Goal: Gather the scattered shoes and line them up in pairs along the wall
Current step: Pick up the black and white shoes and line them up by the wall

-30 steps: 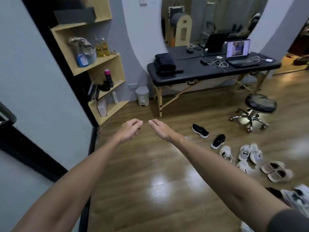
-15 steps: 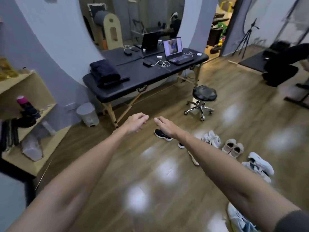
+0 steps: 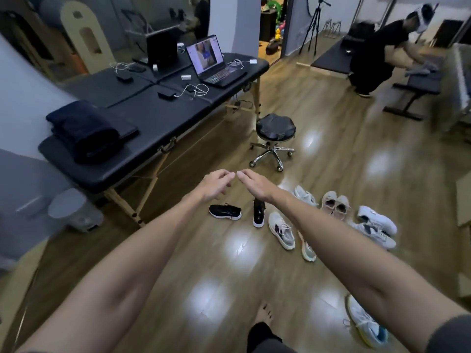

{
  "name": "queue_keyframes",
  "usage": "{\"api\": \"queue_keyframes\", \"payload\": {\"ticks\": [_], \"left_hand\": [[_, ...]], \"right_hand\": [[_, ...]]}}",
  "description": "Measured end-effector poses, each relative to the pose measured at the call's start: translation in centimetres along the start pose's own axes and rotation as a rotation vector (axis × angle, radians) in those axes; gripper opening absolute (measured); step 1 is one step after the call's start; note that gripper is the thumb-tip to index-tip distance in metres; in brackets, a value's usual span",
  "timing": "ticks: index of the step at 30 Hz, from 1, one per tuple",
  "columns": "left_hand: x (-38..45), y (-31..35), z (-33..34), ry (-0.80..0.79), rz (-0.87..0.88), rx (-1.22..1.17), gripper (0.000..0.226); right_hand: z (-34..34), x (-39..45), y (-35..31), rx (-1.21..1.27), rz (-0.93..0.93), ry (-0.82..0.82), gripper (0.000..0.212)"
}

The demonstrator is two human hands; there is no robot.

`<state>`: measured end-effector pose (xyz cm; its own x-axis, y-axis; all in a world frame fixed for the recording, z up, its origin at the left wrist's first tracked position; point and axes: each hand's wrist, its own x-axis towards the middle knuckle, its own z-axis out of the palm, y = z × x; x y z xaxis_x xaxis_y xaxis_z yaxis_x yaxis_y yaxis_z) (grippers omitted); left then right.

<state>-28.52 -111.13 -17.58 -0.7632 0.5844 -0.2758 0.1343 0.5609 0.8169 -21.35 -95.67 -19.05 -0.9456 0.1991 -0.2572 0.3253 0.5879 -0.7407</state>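
**Head view: both arms stretched out over scattered shoes**

Head camera looks down along two bare forearms reaching forward above the wooden floor (image 3: 229,289). The left hand (image 3: 216,184) and right hand (image 3: 254,183) hover side by side with fingertips nearly meeting, palms down. Fingers on both are loosely extended and relaxed, and neither grips anything.

Beyond and below the hands, shoes lie spread on the floor. A black shoe (image 3: 225,211) lies sideways just left of another black shoe (image 3: 258,212) that points away. To the right sits a grey-white sneaker (image 3: 281,230), with a pale sneaker (image 3: 307,247) partly hidden under the right forearm. Farther right a beige pair (image 3: 335,204) rests together, near two white sneakers (image 3: 377,226). One more white sneaker with a yellow sole (image 3: 365,324) lies near, at lower right.

A black padded table (image 3: 142,118) stands at far left, with a rolling stool (image 3: 275,138) beside it. A bare foot (image 3: 265,312) shows at the bottom edge.
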Motion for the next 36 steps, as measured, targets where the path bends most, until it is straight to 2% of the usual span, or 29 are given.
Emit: {"api": "queue_keyframes", "payload": {"ticks": [10,22,30,36], "left_hand": [[14.5,2.0,1.2,-0.044,-0.09,0.002,0.035],[29.8,-1.4,1.5,-0.228,-0.143,0.076,0.04],[38.3,-7.2,2.9,-0.295,-0.199,0.072,0.037],[44.0,-15.4,7.0,-0.285,-0.192,0.138,0.032]], "right_hand": [[-6.4,12.3,6.1,-0.012,0.116,-0.07,0.057],[-7.0,25.6,10.5,0.003,0.244,-0.122,0.059],[-3.4,32.1,16.4,0.052,0.371,-0.187,0.059],[2.3,37.4,24.5,0.07,0.389,-0.231,0.06]]}}
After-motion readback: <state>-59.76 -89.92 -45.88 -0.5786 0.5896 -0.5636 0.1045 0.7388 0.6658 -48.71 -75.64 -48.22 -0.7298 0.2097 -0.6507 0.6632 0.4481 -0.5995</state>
